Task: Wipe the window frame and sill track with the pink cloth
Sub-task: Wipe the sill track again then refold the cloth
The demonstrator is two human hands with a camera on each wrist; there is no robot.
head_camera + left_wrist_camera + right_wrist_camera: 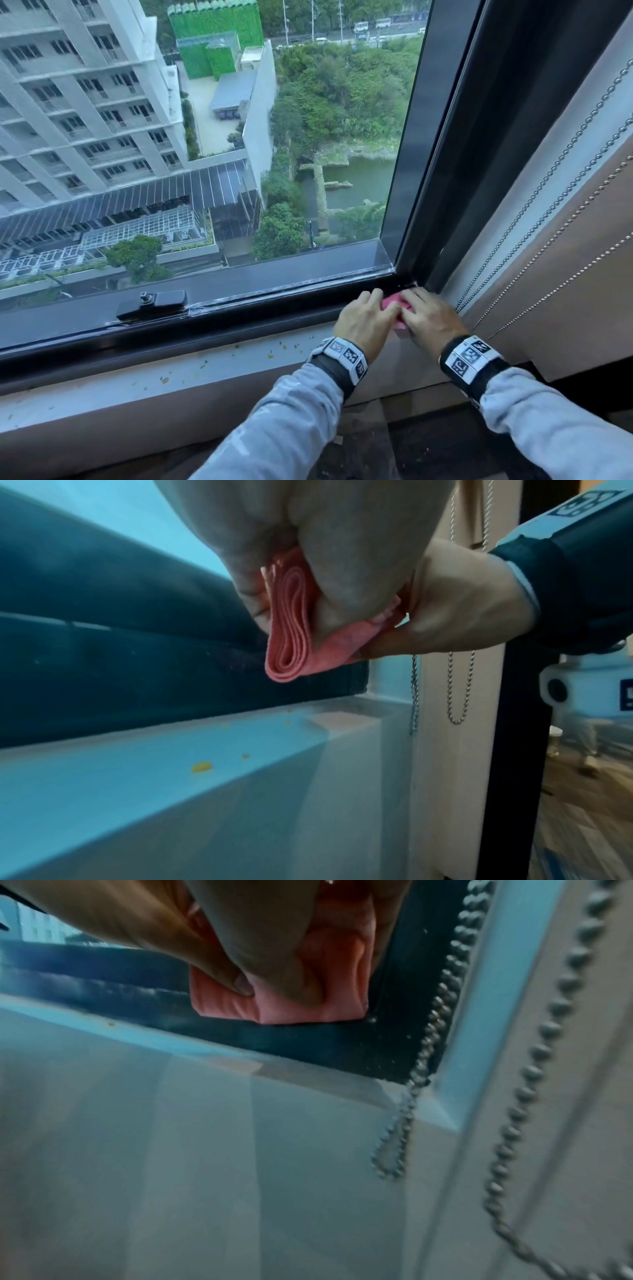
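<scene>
The folded pink cloth [394,303] is pressed into the lower right corner of the black window frame [442,164], where the sill track [260,305] meets the upright. My left hand [380,305] and right hand [416,301] sit side by side and both grip it. In the left wrist view the cloth [291,631] shows as a layered fold pinched between left thumb and fingers, with the right hand [462,615] behind it. In the right wrist view the cloth [308,1001] bulges under the right hand's fingers and its lower edge rests on the dark track [308,1042].
A black window latch [154,303] sits on the lower sash to the left. The pale sill [171,370] carries scattered yellow-green crumbs. Bead chains [548,192] hang just right of the hands, beside a beige blind [565,291].
</scene>
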